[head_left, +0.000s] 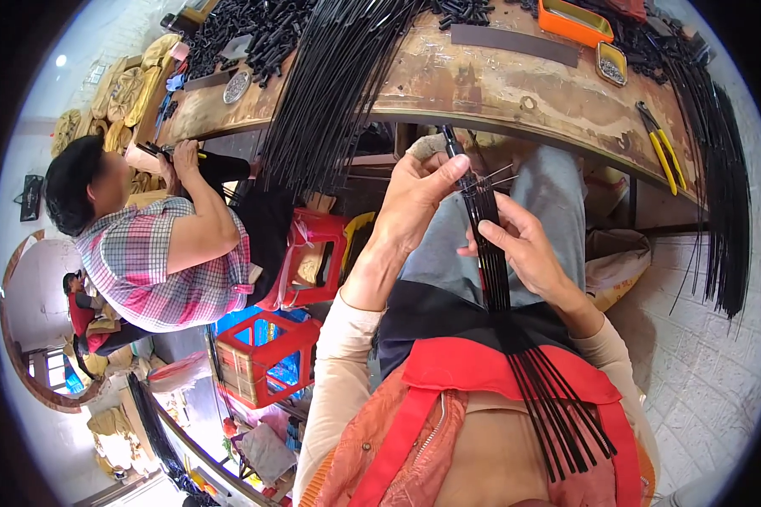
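Observation:
A black umbrella frame point(491, 269) lies across my lap, its thin ribs bunched near the top and fanning out over my red apron point(490, 367). My left hand point(410, 198) is closed around its upper end, where a short dark tube point(451, 144) sticks up between thumb and fingers. One finger of that hand is wrapped in a beige covering point(427, 147). Lower down, my right hand point(528, 249) pinches the ribs, thumb in front. A few thin metal wires point(500, 177) poke out sideways between the two hands.
The wooden workbench point(499, 80) carries yellow-handled pliers point(661, 150), an orange tray point(577, 24), a small tray of metal bits point(610, 66) and heaped black parts point(266, 29). Long black ribs point(330, 84) overhang its edge. At left, a co-worker in a plaid shirt point(156, 253) sits near red stools point(271, 359).

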The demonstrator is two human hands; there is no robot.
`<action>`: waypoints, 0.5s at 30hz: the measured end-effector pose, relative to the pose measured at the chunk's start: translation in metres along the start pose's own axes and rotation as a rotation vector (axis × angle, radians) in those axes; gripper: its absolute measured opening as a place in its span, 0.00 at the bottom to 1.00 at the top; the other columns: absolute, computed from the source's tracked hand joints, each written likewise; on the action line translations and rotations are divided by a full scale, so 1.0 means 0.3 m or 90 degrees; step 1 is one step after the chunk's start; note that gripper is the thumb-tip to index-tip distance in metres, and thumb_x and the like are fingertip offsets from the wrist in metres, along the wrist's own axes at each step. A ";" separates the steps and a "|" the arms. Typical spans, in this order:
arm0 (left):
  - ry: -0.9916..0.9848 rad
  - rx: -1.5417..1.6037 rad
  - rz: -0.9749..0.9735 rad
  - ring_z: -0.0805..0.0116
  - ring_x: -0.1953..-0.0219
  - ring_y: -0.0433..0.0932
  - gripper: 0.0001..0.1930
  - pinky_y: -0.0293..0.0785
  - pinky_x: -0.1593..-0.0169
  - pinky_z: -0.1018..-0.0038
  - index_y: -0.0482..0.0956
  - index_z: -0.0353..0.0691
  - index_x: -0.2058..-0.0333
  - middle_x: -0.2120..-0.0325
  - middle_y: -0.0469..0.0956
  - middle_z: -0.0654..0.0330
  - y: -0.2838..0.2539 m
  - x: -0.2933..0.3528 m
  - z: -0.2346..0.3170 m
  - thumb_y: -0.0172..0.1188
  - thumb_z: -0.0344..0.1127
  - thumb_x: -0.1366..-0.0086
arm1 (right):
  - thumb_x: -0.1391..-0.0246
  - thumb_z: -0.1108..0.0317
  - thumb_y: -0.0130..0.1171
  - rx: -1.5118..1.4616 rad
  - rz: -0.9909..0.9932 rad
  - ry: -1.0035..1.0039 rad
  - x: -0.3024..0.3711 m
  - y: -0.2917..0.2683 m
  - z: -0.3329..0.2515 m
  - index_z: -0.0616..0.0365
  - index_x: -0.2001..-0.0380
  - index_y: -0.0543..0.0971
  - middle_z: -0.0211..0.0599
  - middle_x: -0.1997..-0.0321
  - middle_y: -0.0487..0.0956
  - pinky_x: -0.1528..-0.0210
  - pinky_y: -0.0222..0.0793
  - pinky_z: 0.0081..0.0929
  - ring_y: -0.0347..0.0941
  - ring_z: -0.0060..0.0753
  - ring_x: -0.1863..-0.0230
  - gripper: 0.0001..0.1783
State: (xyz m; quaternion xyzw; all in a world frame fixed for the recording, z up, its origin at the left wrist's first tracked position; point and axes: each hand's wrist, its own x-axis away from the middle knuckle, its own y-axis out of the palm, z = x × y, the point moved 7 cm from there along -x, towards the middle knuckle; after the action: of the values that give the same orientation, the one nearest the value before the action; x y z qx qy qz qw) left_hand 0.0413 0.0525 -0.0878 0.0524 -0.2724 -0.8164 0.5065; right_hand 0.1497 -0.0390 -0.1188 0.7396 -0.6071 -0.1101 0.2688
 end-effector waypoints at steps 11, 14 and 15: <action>0.112 -0.102 0.086 0.74 0.65 0.79 0.14 0.75 0.57 0.77 0.78 0.31 0.58 0.68 0.82 0.58 -0.029 0.016 0.032 0.67 0.27 0.42 | 0.37 0.71 0.50 0.002 0.004 -0.004 0.006 0.007 -0.005 0.61 0.41 0.65 0.35 0.63 0.73 0.51 0.76 0.39 0.73 0.25 0.63 0.21; 0.125 -0.160 0.091 0.76 0.66 0.79 0.15 0.75 0.59 0.80 0.79 0.31 0.57 0.67 0.82 0.58 -0.031 0.015 0.042 0.68 0.26 0.43 | 0.37 0.71 0.50 0.018 0.010 0.007 0.006 0.002 -0.001 0.61 0.42 0.65 0.35 0.63 0.73 0.51 0.76 0.40 0.73 0.25 0.63 0.21; 0.126 -0.200 0.083 0.73 0.64 0.80 0.13 0.77 0.59 0.77 0.80 0.34 0.56 0.65 0.83 0.57 -0.028 0.015 0.045 0.66 0.29 0.41 | 0.37 0.70 0.51 0.011 0.005 0.004 0.006 0.003 -0.002 0.61 0.42 0.66 0.34 0.63 0.73 0.51 0.76 0.40 0.73 0.25 0.63 0.21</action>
State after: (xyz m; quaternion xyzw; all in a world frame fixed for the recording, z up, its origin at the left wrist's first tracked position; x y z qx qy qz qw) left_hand 0.0275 0.0566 -0.0798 0.0350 -0.0933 -0.8051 0.5847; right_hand 0.1498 -0.0406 -0.1175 0.7396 -0.6104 -0.1014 0.2649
